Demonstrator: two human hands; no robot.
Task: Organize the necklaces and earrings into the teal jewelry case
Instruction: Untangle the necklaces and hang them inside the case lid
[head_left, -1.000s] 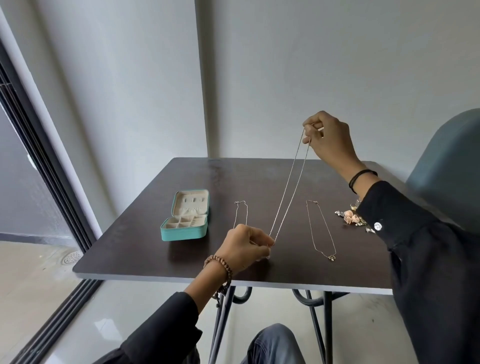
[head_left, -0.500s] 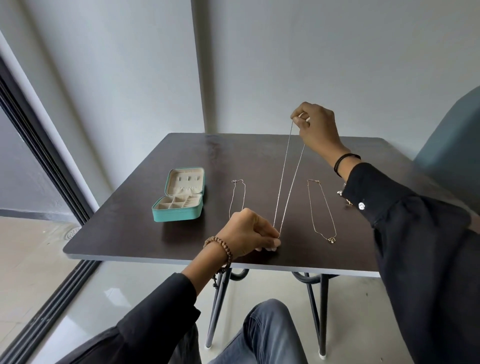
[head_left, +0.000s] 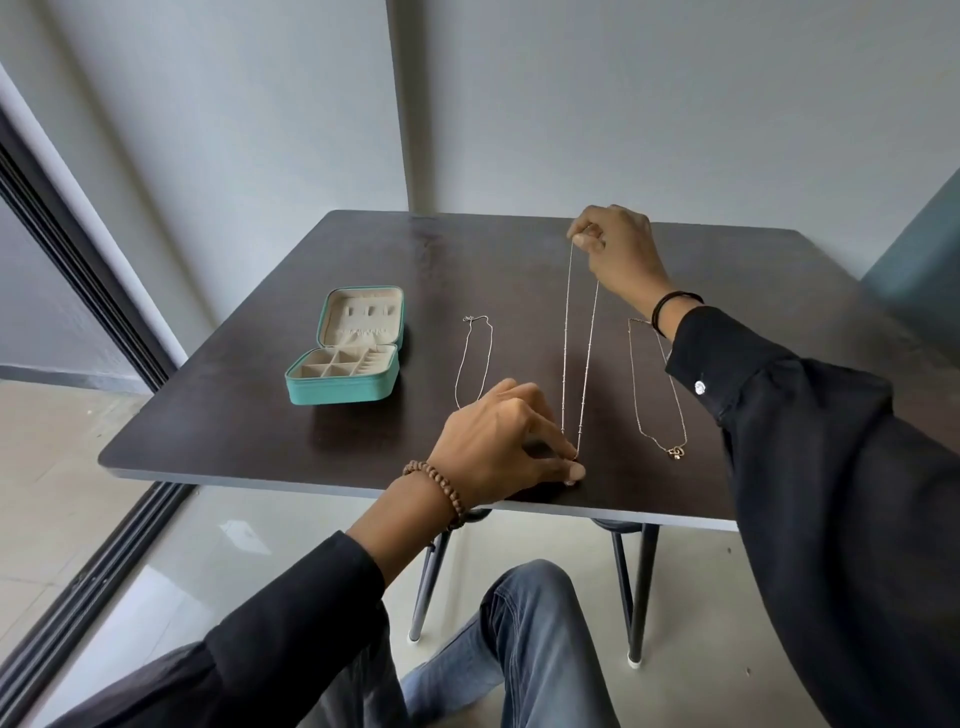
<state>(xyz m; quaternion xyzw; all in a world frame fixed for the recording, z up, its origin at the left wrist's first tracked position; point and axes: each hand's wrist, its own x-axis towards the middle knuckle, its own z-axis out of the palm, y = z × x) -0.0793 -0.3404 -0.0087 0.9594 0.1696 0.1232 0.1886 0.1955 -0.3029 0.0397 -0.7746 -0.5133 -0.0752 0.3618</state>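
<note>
Item: long, thin beaded silver chain necklace (head_left: 582, 353), drawn straight over dark desk (head_left: 234, 415). Right hand (head_left: 618, 249) pinches far end, left hand (head_left: 498, 441) pinches near loop, likely against tangling. Open teal jewelry case (head_left: 343, 387) stands leftward.

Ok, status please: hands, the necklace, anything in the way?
Left hand pinches near end of beaded necklace, right hand far end; chain taut. Teal jewelry case open, compartments look empty. Short necklace lies between chain and case.

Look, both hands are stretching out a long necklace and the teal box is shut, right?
Not quite. The head view shows the teal box open, its lid tipped back. The left hand and right hand do hold the long necklace stretched between them.
</note>
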